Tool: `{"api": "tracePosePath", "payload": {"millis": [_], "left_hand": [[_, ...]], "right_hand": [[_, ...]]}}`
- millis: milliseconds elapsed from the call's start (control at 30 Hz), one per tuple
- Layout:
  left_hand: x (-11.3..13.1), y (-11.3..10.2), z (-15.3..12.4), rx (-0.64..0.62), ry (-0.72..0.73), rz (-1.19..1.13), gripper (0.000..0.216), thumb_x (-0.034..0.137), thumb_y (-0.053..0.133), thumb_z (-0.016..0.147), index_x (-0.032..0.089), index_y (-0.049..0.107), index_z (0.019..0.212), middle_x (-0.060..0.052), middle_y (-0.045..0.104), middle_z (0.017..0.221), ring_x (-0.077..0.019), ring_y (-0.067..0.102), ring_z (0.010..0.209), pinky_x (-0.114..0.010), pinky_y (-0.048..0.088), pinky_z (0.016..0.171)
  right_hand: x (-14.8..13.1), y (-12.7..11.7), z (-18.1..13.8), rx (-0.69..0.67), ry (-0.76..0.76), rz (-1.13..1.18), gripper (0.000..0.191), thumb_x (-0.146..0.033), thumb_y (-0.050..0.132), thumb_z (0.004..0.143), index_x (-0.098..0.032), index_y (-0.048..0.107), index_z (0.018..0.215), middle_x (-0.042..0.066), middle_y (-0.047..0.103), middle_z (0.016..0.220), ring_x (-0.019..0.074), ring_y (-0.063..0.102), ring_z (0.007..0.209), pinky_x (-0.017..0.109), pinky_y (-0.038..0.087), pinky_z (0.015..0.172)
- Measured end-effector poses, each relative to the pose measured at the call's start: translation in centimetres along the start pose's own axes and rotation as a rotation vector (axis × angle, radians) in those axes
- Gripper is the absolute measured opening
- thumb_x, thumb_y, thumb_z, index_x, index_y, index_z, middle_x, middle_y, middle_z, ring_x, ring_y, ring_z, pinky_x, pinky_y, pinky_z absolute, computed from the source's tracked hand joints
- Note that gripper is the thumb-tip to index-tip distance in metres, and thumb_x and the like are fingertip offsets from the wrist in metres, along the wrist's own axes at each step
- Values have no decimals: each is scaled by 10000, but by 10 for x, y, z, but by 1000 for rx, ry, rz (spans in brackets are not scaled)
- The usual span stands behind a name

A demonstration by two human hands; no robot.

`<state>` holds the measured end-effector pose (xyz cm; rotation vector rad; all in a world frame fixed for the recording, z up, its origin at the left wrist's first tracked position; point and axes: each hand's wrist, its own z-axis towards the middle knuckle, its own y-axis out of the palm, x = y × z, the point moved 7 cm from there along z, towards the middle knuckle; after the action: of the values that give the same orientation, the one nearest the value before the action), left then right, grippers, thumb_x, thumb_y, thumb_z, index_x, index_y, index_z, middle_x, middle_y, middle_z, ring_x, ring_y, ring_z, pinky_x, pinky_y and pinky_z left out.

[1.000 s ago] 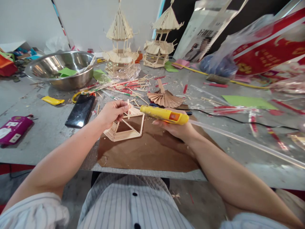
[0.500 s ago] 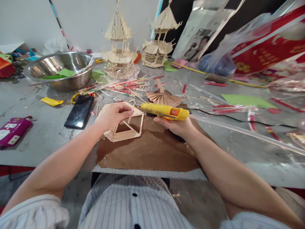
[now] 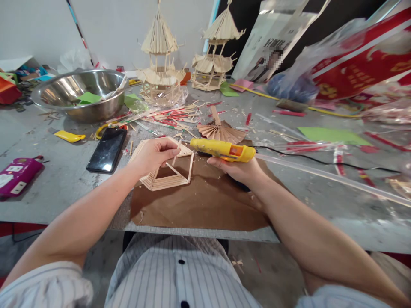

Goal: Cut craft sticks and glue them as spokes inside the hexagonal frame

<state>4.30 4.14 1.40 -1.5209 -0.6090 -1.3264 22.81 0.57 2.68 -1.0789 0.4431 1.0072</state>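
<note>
My right hand (image 3: 239,171) is closed around a yellow hot glue gun (image 3: 221,149), its nozzle pointing left. Over a hexagonal frame of thin wooden sticks (image 3: 167,184), my left hand (image 3: 156,154) pinches a small wooden stick (image 3: 174,160) between thumb and fingertips. The nozzle tip lies just right of those fingertips; whether it touches the stick I cannot tell. My left hand covers part of the frame's left side. Beneath the frame is a brown sheet (image 3: 205,209). Behind the glue gun sits a pleated brown paper fan (image 3: 221,129).
Two stick pagodas (image 3: 159,42) stand at the back. A steel bowl (image 3: 105,105), black phone (image 3: 107,150), yellow cutter (image 3: 69,136) and purple power strip (image 3: 19,175) lie to the left. Loose sticks (image 3: 170,115) are scattered ahead. The black cord (image 3: 305,156) runs right, past green paper (image 3: 334,135).
Almost nothing differs. The glue gun has shifted very slightly to the right; my left hand and the stick frame stay in place.
</note>
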Motion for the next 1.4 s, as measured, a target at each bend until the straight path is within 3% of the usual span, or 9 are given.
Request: {"api": "tracePosePath", "payload": {"millis": [433, 1133, 1400], "left_hand": [[-1, -3, 1, 21, -9, 10, 211, 359, 571, 705, 149, 572, 719, 54, 460, 504, -21, 371, 384, -147, 281, 377], [-1, -2, 0, 11, -31, -34, 201, 348, 579, 700, 151, 573, 738, 52, 481, 540, -11, 362, 388, -146, 276, 381], [-1, -2, 0, 20, -51, -34, 204, 349, 578, 697, 148, 574, 735, 45, 500, 560, -14, 367, 395, -150, 295, 388]], "right_hand": [[0, 2, 0, -24, -22, -13, 335, -513, 604, 633, -226, 621, 805, 10, 669, 768, 191, 633, 703, 317, 534, 652], [0, 4, -2, -37, -4, -10, 348, -522, 606, 626, -254, 627, 848, 9, 666, 825, 208, 627, 782, 334, 524, 710], [1, 5, -2, -57, -4, -61, 325, -490, 615, 634, -226, 625, 825, 13, 662, 790, 196, 625, 736, 310, 522, 663]]}}
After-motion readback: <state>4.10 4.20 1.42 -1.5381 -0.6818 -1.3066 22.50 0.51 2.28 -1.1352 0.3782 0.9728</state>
